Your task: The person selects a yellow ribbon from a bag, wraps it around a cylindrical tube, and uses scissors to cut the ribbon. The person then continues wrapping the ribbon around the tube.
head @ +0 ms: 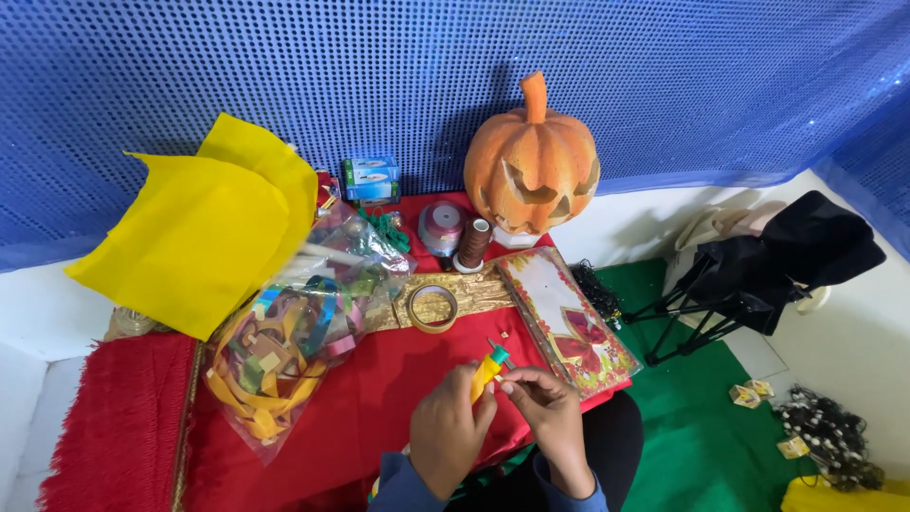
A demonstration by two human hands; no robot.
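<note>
- The left hand point(445, 431) is curled shut around a small yellow tube-shaped tool with a green tip point(489, 367), gripping it low on the body so the tip points up and away from the person; this looks like a hold that steadies it for the other hand.
- The right hand point(550, 417) sits just beside the left, its fingers pinched together at the tool's side near the tip; it seems to nip a very small piece there, but that piece is too small to make out.
- Both hands work above a red cloth point(379, 398) spread over the low work surface, close to the body.
- Left of the hands lies a clear plastic bag stuffed with coloured paper strips point(284, 351), within easy reach.
- Just beyond the hands a roll of tan tape point(432, 308) lies flat on a gold band of the cloth, and a flat floral-printed card in a clear sleeve point(569, 322) rests slanted to the right of it.
- Farther back stand a brown thread spool point(473, 244) and a silvery ribbon reel point(442, 228), side by side.
- A large sheet of yellow felt point(204, 228) is heaped at the far left.
- An orange carved pumpkin decoration point(533, 166) stands against the blue sequinned backdrop point(664, 85).
</note>
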